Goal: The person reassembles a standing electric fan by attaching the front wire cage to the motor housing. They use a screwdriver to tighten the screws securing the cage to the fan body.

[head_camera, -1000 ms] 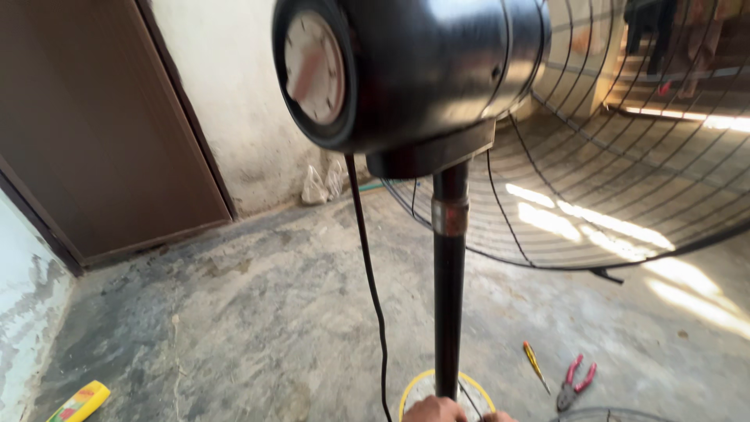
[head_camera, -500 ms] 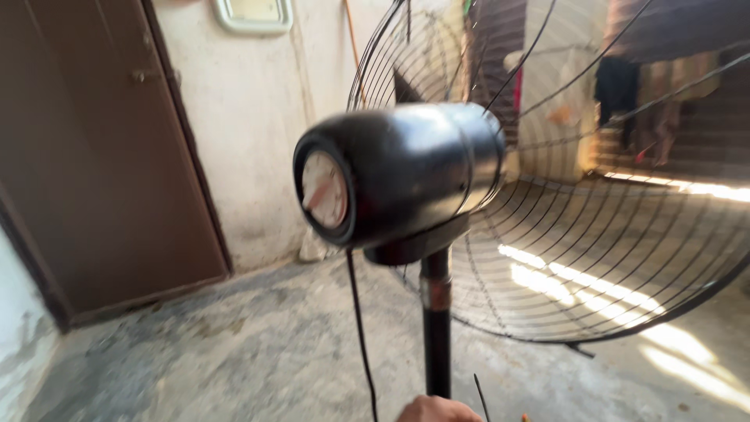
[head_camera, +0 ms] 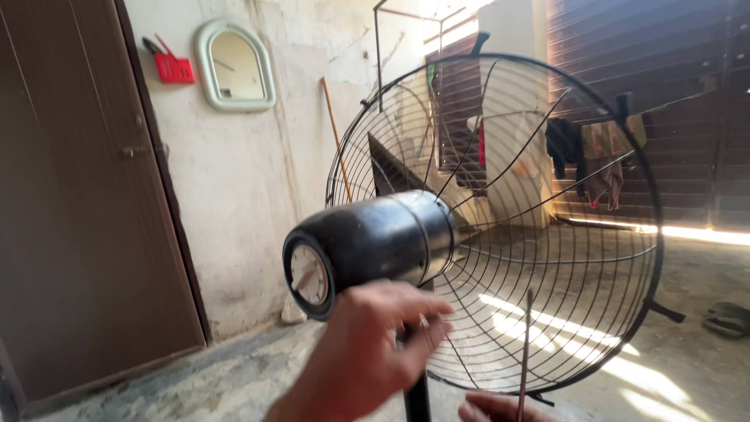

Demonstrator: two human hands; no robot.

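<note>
A black pedestal fan stands in front of me, its motor housing (head_camera: 367,246) pointing left with a round dial on its back end. Its wire guard (head_camera: 539,234) faces right. My left hand (head_camera: 367,352) reaches up from below, and its fingers curl around the joint under the motor, hiding the top of the pole (head_camera: 418,398). At the bottom edge my right hand (head_camera: 500,408) holds a thin dark rod-like tool (head_camera: 523,344) that points straight up in front of the guard.
A brown door (head_camera: 78,195) fills the left. On the pale wall hang an arched mirror (head_camera: 234,66) and a red holder (head_camera: 173,69). A stick (head_camera: 336,133) leans in the corner. Clothes (head_camera: 594,156) hang behind the guard, and sandals (head_camera: 726,319) lie at the right.
The view has tilted up from the floor to the fan head. My left hand has risen from the pole's base to the joint under the motor. The right hand with the thin tool has come into view.
</note>
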